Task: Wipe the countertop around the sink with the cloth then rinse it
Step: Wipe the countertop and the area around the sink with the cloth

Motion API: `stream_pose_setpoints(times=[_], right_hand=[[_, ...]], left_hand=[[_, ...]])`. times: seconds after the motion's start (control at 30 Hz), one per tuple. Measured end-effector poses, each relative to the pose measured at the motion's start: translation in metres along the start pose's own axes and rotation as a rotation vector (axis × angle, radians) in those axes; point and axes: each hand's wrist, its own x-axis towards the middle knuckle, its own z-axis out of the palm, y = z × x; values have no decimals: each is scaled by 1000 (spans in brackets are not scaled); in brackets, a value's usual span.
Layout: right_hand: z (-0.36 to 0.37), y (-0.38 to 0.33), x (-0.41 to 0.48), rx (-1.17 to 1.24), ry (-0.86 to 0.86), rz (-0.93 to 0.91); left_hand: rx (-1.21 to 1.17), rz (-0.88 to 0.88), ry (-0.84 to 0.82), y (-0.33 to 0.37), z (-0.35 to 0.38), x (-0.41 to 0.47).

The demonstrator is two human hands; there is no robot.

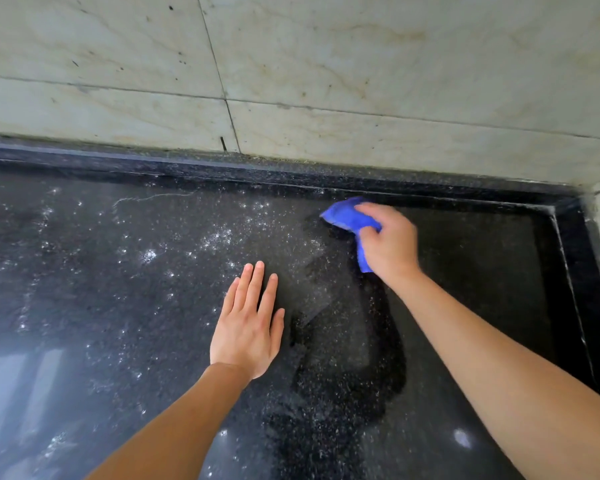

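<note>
Wiping step, I'd say. The left hand (246, 327) lies flat on the black speckled stone tabletop (101, 289), fingers (255, 285) straight and close together. Further right, by the far edge, the right hand (390, 244) curls its fingers round the crumpled blue cloth (345, 216). Next move probably needs a sweep left over the white specks (219, 237) — rinsing comes later. Two hands, one cloth.

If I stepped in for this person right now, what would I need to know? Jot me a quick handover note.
Left hand: open, fingers straight, flat on the black speckled stone countertop.
Right hand: grips the bunched blue cloth, pressing it to the countertop near the cream tiled wall.
Done: a dark wet streak down the middle looks wiped.
Left: white specks dot the left part; the cloth is not yet rinsed. No sink in view.
</note>
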Motion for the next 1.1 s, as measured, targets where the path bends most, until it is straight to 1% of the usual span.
stream_pose_setpoints(times=[0.07, 0.1, 0.17, 0.2, 0.27, 0.33, 0.37, 0.47, 0.5, 0.53, 0.6, 0.63, 0.73, 0.8, 0.87, 0.9, 0.93, 1.0, 1.1], right_hand=[[-31, 28, 14, -14, 249, 247], [-41, 37, 20, -13, 331, 351], [-41, 41, 30, -31, 388, 481], [-31, 34, 34, -74, 381, 500], [-3, 5, 35, -146, 346, 451], [33, -25, 24, -143, 286, 318], [50, -38, 16, -128, 228, 230], [82, -64, 0, -85, -28, -90], [83, -68, 1, -64, -117, -147], [80, -68, 4, -31, -193, -152], [62, -60, 6, 86, -277, -73], [48, -53, 2, 156, -270, -12], [-5, -27, -31, 379, -117, 219], [-42, 1, -57, 548, -10, 439], [-82, 31, -80, 691, 36, 666], [-101, 44, -91, 698, 58, 721], [-120, 55, -101, 655, 86, 718], [-156, 74, -118, 434, 178, 588], [-200, 108, -135, -49, 318, 380]], left_hand=[[-2, 1, 5, -1, 1, 0], [-1, 0, 6, -1, 1, 0], [-5, 0, 3, -1, 2, 0], [-6, 1, 1, -1, 2, 0], [-2, 2, 0, -1, 2, 1], [-4, 2, 0, -1, 2, 1], [-7, 2, 3, -1, 1, 1], [-11, 5, 19, -1, 1, 0], [-13, 6, 21, 0, 2, 1], [-14, 7, 23, -1, 2, 1], [-9, 8, 27, -2, 3, 0], [-5, 10, 27, -3, 4, 0], [-1, 22, 33, -4, 6, 0], [-3, 16, 33, -3, 5, -1], [-10, 3, 34, -2, 4, -2], [-12, -3, 30, 0, 3, -2], [-11, -9, 27, 2, 2, -3], [-4, -16, 15, 5, 1, -2], [5, -40, 0, 11, -1, -2]])
